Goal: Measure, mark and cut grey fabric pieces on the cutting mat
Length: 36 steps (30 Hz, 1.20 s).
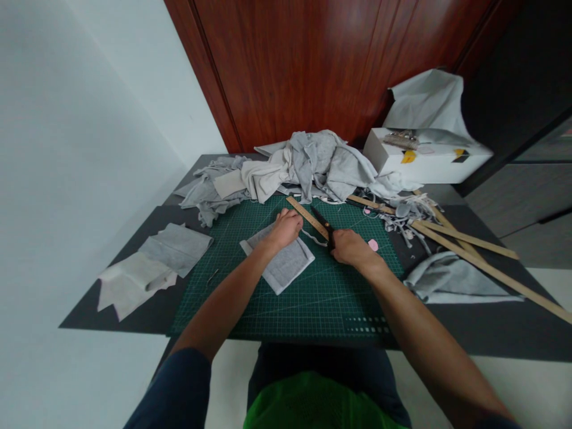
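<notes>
On the mat, right hand point(353, 247) grips scissors point(322, 227) — blades pointing up-left — left hand point(286, 228) presses fabric point(286, 265).

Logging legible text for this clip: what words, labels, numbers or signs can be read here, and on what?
None can be read.
Green cutting mat: grid and markings, too small.
Wooden ruler: graduations blurred.
White box: yellow and dark stickers, no legible lettering.

soft even daylight, faint shadows, sharp centre, edges bowed outward.

Heap of grey cloth point(308, 164), white box point(424, 158), long wooden slats point(473, 253), folded pieces point(152, 265).
</notes>
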Available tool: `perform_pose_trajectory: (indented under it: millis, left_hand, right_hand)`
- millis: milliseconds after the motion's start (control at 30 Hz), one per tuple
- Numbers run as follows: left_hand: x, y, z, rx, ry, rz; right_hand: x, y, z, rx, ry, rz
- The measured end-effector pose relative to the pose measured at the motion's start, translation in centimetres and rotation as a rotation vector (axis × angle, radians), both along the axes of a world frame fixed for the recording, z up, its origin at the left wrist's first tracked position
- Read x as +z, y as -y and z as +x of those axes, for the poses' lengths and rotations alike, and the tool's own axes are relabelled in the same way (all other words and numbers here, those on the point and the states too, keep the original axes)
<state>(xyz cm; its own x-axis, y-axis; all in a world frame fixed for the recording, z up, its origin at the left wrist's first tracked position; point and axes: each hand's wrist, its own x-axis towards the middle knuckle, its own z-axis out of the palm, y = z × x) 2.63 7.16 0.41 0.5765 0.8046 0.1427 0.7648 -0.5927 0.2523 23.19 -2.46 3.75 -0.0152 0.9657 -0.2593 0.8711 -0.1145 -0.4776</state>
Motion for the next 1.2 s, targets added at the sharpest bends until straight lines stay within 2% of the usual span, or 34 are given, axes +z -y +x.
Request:
perform_pose_trajectory:
  millis: [67,133,267,467,600,867,967,1067,1200]
  left_hand:
    - [-0.1,0.2,0.0,0.007,-0.009,0.004]
    - [-0.1,0.4,0.1,0.0,-0.019,-0.003]
    - [-0.1,0.6,0.5,0.007,-0.056,-0.01]
    - [-0.4,1.2,1.0,0.027,-0.061,0.033]
    - [-0.4,1.3,0.9,-0.008,-0.041,0.012]
    - [-0.2,1.3,0.6,-0.009,0.025,-0.054]
    - [-0.1,1.4,0.5,0.009,0.179,-0.065]
    - [-0.1,1.6,0.5,0.04,0.496,-0.124]
    - [-0.3,2.2,1.3,0.005,0.886,-0.363]
  right_hand:
    - [0.3,-0.1,0.0,0.001,0.163,0.009]
    - [0.5,0.0,-0.4,-0.024,0.253,0.088]
    - [-0.2,-0.2,-1.7,-0.005,0.162,0.272]
    - [-3.3,-1.4,-2.9,0.0,0.002,0.419]
    - [-4.4,-1.6,-3.2,-0.003,-0.042,0.454]
    - [-5.3,-1.3,-3.7,0.022,-0.025,0.472]
    - [-5.6,-1.6,-3.3,-0.012,-0.123,0.504]
    - [-5.7,-1.9,-2.8,-0.067,-0.269,0.533]
    - [-5.2,-1.8,-2.1,-0.058,-0.521,0.515]
